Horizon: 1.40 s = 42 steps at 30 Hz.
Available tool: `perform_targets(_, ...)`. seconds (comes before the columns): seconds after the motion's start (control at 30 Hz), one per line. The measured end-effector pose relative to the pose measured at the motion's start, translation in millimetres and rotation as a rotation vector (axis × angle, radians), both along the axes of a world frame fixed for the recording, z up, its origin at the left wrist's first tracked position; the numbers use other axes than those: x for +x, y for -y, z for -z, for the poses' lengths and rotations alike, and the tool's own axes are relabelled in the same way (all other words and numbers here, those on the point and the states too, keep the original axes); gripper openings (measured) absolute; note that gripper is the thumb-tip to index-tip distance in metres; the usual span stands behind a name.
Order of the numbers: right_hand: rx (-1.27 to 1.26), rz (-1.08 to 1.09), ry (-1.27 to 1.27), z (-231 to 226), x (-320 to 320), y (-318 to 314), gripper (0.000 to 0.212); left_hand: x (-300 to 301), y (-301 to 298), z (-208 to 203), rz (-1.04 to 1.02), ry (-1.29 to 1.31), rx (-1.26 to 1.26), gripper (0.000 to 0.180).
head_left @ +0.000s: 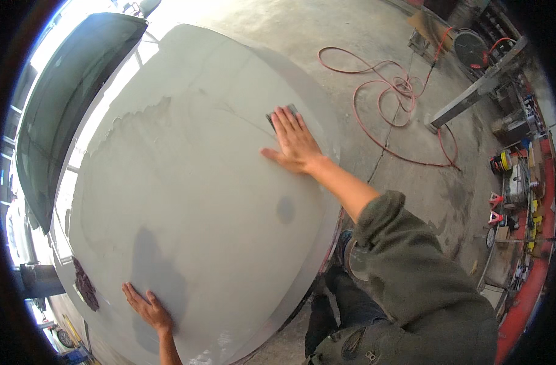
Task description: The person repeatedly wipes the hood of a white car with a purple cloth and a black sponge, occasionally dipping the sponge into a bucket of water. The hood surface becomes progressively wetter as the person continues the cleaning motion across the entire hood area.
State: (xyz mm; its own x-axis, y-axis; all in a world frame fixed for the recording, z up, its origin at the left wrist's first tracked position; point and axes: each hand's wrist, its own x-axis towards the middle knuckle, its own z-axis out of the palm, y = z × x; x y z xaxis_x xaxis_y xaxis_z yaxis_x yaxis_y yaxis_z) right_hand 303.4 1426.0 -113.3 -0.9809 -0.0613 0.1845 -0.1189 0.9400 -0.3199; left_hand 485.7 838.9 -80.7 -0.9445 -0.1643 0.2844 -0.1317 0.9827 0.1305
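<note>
A broad, curved vehicle panel in dull pale grey fills the middle, with uneven lighter and darker patches and a wavy edge mark at its far left. On its right side my right hand lies with fingers together, pressing a dark grey sanding pad to the surface; the thumb sticks out to the left. Most of the pad is hidden under the fingers. My left hand rests on the panel at the lower left, fingers stretched out and nothing in it. Beyond it lies a crumpled dark purplish cloth.
A large dark curved panel rises at the far left. Looped red hose lies on the concrete floor at the right, near a slanted metal post. Tools and red stands line the right wall. My legs are close to the panel's edge.
</note>
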Motion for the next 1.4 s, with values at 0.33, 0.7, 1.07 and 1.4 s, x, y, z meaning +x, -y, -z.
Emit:
perform_targets(0.33, 0.045, -0.370, 0.080, 27.3, 144.5, -19.8, 0.099, 18.9, -4.9, -9.3, -0.048, 0.041, 0.020, 0.076)
perform_targets(0.7, 0.081, -0.177, 0.157, -46.4, -152.0, 40.9, 0.093, 6.2, -26.9, -33.5, -0.130, 0.079, 0.076, 0.077)
perform_targets(1.07, 0.069, -0.600, 0.017, 0.5, 60.4, 27.8, 0.097, 18.3, -21.4, -30.5, -0.121, 0.062, 0.045, 0.075)
perform_targets(1.4, -0.018, -0.241, 0.074, -35.7, -133.8, 79.0, 0.095, -1.8, -33.5, -31.1, -0.062, 0.038, 0.054, 0.079)
